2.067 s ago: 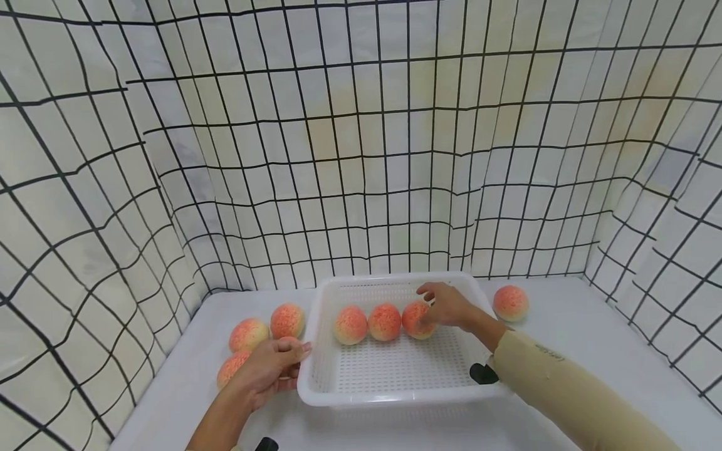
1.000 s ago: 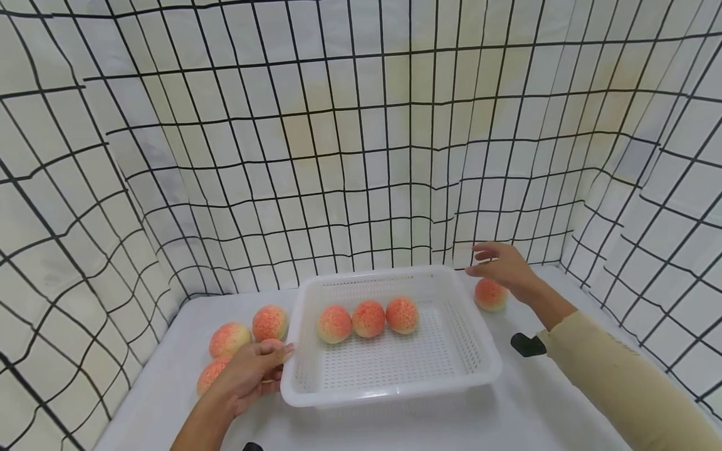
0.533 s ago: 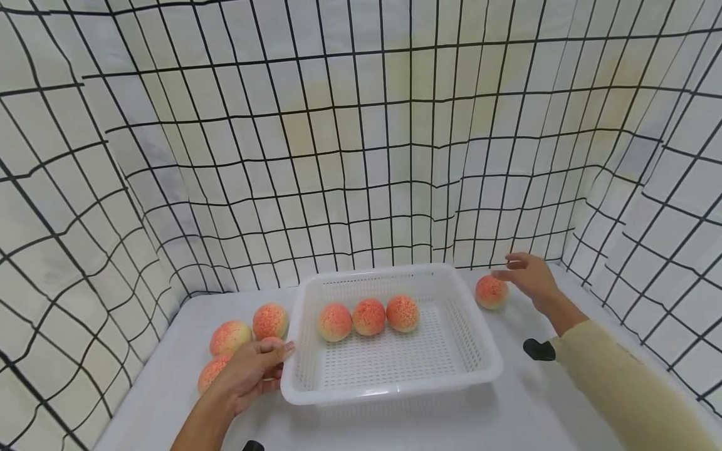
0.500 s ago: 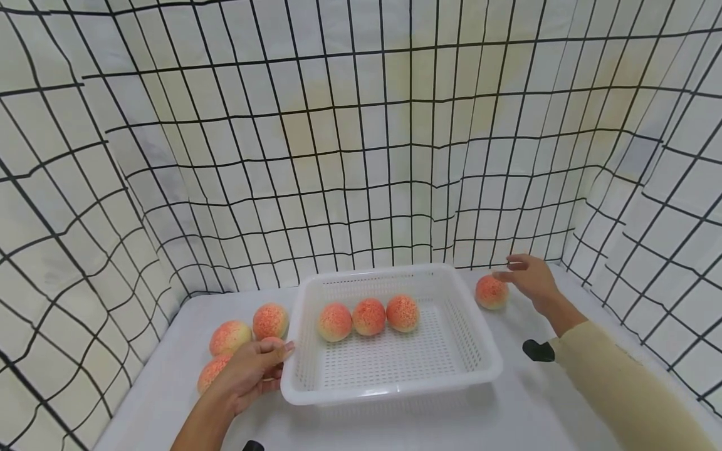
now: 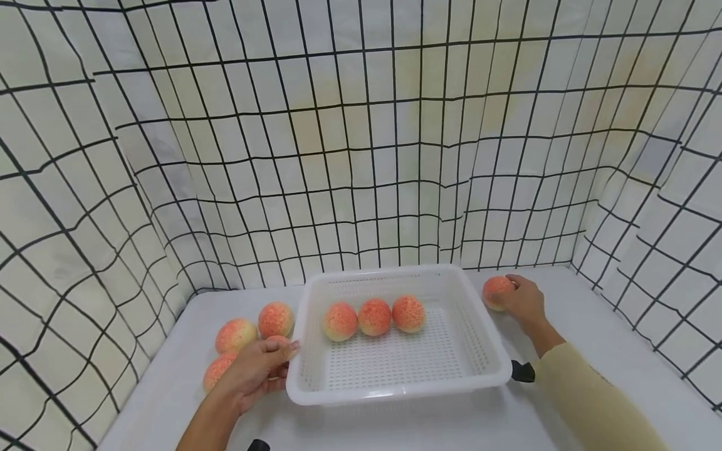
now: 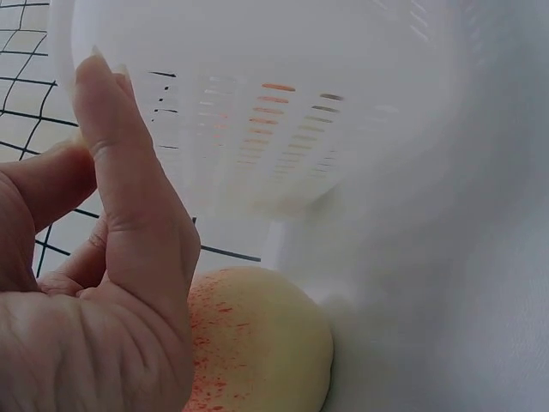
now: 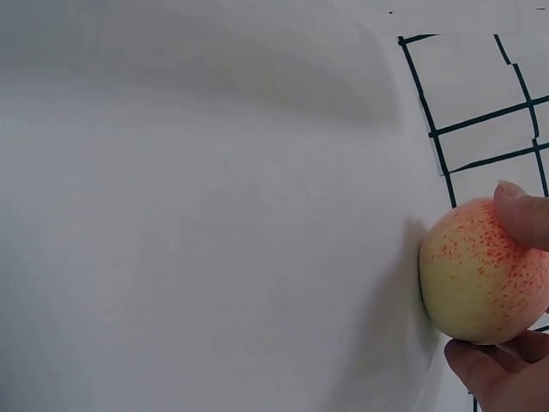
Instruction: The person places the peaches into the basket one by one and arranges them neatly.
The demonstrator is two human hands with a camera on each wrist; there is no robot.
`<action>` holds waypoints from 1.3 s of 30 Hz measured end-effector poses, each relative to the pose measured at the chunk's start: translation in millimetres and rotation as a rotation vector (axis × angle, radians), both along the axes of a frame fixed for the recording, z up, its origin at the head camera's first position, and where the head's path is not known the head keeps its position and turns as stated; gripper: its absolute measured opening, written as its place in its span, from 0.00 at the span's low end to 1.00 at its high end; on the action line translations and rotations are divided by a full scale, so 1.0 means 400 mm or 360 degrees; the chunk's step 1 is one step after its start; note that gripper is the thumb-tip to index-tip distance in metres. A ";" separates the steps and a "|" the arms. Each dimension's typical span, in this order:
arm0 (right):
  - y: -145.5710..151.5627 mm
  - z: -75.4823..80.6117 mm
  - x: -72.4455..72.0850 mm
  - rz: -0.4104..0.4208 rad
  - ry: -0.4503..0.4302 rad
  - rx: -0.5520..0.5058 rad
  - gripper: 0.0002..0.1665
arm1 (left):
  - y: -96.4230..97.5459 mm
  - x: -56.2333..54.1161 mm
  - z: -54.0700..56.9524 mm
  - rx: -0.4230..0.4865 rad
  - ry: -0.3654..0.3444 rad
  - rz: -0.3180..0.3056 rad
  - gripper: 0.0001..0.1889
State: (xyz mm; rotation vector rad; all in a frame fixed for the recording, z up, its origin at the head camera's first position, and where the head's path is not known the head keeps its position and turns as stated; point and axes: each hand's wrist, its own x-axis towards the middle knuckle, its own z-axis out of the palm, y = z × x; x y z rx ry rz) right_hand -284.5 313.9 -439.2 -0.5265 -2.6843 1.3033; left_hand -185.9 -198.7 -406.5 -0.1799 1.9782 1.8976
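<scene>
My right hand [image 5: 526,305] grips a red-and-yellow peach [image 5: 496,292] on the table, to the right of a white plastic basket [image 5: 397,393]. In the right wrist view, the thumb presses one side of this peach [image 7: 472,283] and fingers curl against the other. My left hand [image 5: 256,369] pinches the basket's left rim between thumb and fingers. Three peaches [image 5: 375,317] sit in a row across the basket's perforated floor. Left of the basket lie several more peaches [image 5: 235,336], one mostly hidden behind the left hand. The left wrist view shows a peach [image 6: 257,343] beneath that hand.
A white table [image 5: 169,382] bears everything. Behind and on both sides stand white walls [image 5: 361,156] with a black grid. Black wrist devices [image 5: 523,371] show at both wrists. The basket's raised rim lies between the right-hand peach and the row inside.
My right hand has left the row in the basket, swung right over the rim and come down to grip the outer peach. The left hand has stayed at the basket's rim.
</scene>
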 end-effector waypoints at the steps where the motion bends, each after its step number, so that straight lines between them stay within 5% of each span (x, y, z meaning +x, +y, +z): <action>1: -0.001 0.000 0.001 -0.0019 -0.0001 -0.0004 0.47 | 0.002 -0.002 0.001 -0.0001 -0.0001 0.0002 0.16; 17: -0.008 -0.011 0.012 -0.0106 0.0032 -0.0036 0.47 | 0.001 -0.005 -0.003 0.0009 -0.0029 0.0001 0.15; 39: 0.026 0.002 0.034 -0.0055 -0.0020 -0.0117 0.51 | -0.002 -0.005 -0.003 0.0008 -0.0029 -0.0020 0.15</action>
